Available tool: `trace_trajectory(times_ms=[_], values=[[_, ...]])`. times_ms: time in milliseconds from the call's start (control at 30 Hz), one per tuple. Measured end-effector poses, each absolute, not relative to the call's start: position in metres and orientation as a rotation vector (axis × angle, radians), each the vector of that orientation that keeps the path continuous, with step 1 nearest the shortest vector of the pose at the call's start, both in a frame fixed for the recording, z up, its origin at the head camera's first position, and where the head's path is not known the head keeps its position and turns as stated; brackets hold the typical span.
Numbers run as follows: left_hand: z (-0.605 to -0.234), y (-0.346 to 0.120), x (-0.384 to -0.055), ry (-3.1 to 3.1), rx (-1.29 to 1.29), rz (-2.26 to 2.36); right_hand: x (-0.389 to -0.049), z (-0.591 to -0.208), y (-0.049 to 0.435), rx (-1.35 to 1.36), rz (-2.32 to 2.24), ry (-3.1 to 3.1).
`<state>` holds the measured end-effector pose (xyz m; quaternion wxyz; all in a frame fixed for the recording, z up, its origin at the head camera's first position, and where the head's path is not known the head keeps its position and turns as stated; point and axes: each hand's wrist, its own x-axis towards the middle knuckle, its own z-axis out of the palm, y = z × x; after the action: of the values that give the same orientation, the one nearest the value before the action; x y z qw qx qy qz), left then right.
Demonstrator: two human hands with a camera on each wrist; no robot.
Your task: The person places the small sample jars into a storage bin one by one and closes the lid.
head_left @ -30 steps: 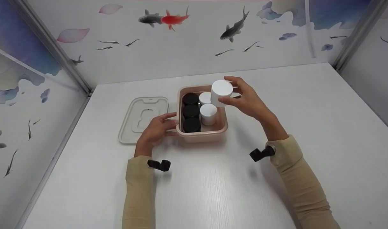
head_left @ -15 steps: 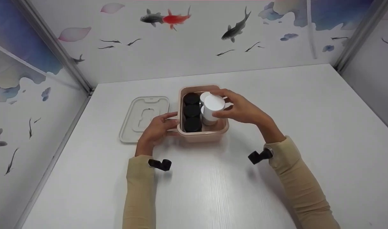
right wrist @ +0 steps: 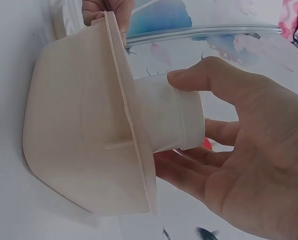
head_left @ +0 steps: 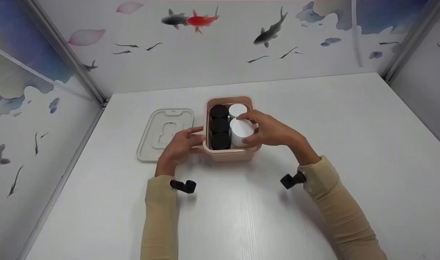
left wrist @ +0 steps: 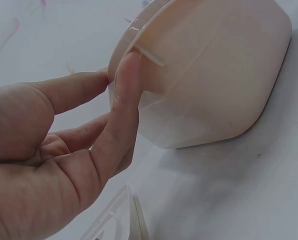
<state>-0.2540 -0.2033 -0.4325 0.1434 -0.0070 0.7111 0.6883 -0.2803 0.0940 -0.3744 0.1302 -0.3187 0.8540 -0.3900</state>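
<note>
A pale pink plastic box (head_left: 231, 156) stands on the table with black-lidded jars (head_left: 220, 125) in a row along its left side. One white jar (head_left: 238, 109) is at the box's back right. My right hand (head_left: 272, 130) holds another white jar (head_left: 242, 131) by its lid, thumb on the near side and fingers behind. In the right wrist view this white jar (right wrist: 164, 112) sticks partly out above the box's rim; from the head it hides the front white jar seen earlier. My left hand (head_left: 180, 146) grips the box's left rim, fingertips at its edge (left wrist: 120, 55).
A light grey lid (head_left: 165, 134) lies flat left of the box, partly behind my left hand. Printed panels (head_left: 220, 68) enclose the table (head_left: 220, 216) at the back and sides. Small black cameras (head_left: 183, 186) sit on both sleeve cuffs.
My right hand has brought the white jar left, forward toward me and down into the right side of the box. The back white jar shows more fully. My left hand keeps its grip.
</note>
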Motion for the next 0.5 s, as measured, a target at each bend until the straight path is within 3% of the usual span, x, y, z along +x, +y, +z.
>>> trace_trajectory(times_ms=[500], values=[[-0.4341,-0.2044,-0.2553,2.068,-0.022,1.971,-0.2886,-0.3651,0.0868,-0.954,-0.831,2.52]])
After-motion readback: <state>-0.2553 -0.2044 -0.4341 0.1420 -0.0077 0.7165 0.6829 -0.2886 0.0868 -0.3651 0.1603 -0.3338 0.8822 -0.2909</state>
